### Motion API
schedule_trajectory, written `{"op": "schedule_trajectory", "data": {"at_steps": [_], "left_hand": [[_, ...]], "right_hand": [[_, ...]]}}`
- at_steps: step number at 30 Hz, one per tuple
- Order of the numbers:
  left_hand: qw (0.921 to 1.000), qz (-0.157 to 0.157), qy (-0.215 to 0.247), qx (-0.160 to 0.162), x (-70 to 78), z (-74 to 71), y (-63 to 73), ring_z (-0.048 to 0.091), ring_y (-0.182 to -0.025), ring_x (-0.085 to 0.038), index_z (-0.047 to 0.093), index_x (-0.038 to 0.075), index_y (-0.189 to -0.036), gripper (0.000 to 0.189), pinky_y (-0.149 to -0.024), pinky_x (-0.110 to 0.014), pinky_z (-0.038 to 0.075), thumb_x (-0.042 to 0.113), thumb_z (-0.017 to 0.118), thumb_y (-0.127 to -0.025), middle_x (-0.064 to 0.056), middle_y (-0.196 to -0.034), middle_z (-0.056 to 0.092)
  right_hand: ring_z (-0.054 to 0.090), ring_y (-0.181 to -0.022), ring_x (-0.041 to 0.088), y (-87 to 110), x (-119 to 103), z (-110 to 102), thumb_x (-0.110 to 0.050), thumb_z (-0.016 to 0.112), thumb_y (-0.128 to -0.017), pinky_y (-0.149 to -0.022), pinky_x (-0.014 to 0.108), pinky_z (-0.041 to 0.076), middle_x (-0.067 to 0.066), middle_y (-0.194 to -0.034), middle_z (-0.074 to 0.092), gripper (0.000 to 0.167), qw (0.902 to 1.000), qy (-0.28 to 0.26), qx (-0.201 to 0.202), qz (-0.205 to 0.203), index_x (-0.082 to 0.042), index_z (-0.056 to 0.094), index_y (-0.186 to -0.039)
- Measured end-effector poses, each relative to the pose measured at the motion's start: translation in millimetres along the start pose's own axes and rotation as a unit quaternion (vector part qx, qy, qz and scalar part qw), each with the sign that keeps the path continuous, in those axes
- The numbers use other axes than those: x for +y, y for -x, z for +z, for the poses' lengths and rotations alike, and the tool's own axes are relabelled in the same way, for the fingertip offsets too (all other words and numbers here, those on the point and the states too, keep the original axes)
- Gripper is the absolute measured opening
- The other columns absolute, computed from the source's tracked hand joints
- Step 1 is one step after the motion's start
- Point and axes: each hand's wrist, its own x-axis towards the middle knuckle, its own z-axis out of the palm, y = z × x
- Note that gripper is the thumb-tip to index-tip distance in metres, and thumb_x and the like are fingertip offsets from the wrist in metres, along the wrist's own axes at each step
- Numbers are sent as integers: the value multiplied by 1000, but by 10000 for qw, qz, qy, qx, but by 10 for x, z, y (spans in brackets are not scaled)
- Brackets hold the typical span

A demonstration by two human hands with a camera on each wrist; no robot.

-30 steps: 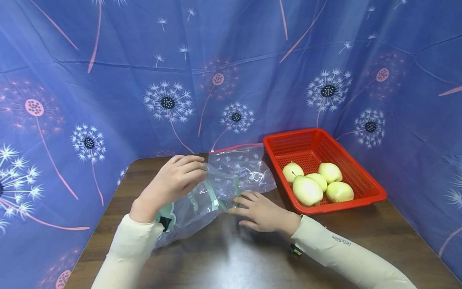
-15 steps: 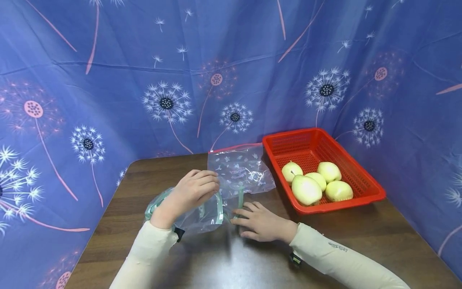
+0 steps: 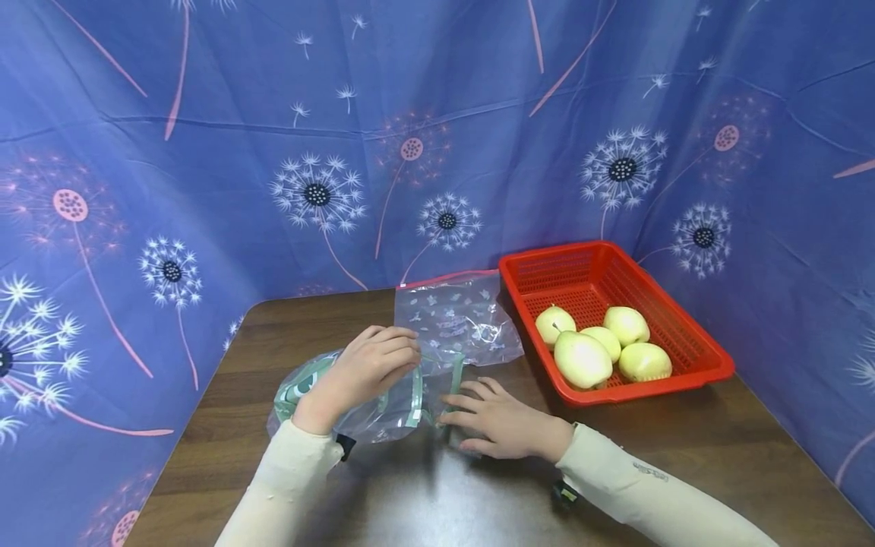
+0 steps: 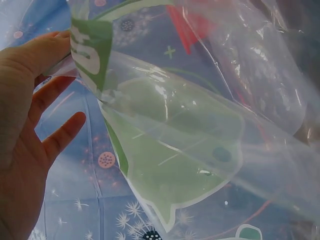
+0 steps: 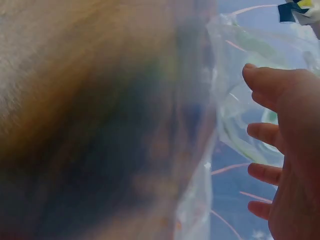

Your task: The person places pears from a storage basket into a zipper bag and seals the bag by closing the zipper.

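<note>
A clear zip bag with green print [image 3: 393, 425] lies at the table's middle-left. My left hand [image 3: 372, 368] is over it, and the left wrist view shows thumb and forefinger pinching the bag's green-printed edge [image 4: 92, 55] while the other fingers stay loose. The right hand [image 3: 504, 422] lies palm down beside the bag's right end, fingers spread, fingertips by a green strip [image 3: 457, 374]. Whether they touch it I cannot tell. In the right wrist view, the thumb and fingers stand apart with the crumpled clear bag behind them.
Behind the hands, a second clear bag with a red zip [image 3: 451, 319] lies flat. A red plastic basket [image 3: 707, 368] at the right holds several pale yellow-green pears [image 3: 582, 360]. A blue dandelion-patterned curtain [image 3: 410, 76] encloses the brown wooden table [image 3: 225, 456].
My left hand has moved right and slightly down, and the green-printed bag now lies differently beneath it. The right hand has shifted slightly down. The basket and pears stay put.
</note>
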Motion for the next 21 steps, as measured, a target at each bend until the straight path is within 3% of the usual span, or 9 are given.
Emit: {"op": "schedule_trajectory", "data": {"at_steps": [7, 11, 13, 16, 21], "left_hand": [[10000, -2, 34, 60, -8, -25, 14, 62, -114, -20, 68, 13, -97, 17, -89, -39, 50, 8, 77, -85, 3, -99, 69], [9999, 71, 5, 157, -9, -36, 25, 63, -113, -20, 67, 13, -97, 9, -88, -39, 50, 11, 72, -91, 4, -98, 69], [9998, 80, 13, 205, -8, -37, 35, 63, -113, -20, 67, 13, -97, 2, -87, -39, 51, 14, 67, -96, 4, -98, 69], [9997, 71, 32, 241, -7, -37, 46, 63, -114, -20, 68, 13, -97, 10, -88, -39, 50, 18, 60, -101, 4, -98, 69], [9996, 53, 12, 272, -16, -43, 44, 63, -114, -20, 68, 13, -97, 3, -89, -39, 50, 13, 68, -94, 4, -98, 69]], "right_hand": [[43, -132, 34, 58, 55, -244, -37, 67, -93, -104, 55, 37, 5, -146, 50, 47, 9966, 396, 709, -113, -23, 59, -137], [44, -130, 34, 112, 97, -450, -35, 69, -90, -104, 58, 34, 7, -144, 51, 48, 9908, 570, 1222, 106, -21, 60, -135], [44, -128, 36, 151, 133, -548, -33, 70, -88, -104, 61, 31, 9, -142, 52, 49, 9860, 658, 1497, 343, -20, 60, -134], [43, -127, 40, 227, 205, -680, -30, 71, -85, -103, 66, 26, 13, -140, 53, 50, 9750, 706, 1940, 821, -17, 61, -133], [42, -124, 46, 433, 359, -833, -27, 72, -82, -97, 71, 25, 18, -140, 51, 53, 9474, 846, 2463, 1862, -14, 59, -131]]}}
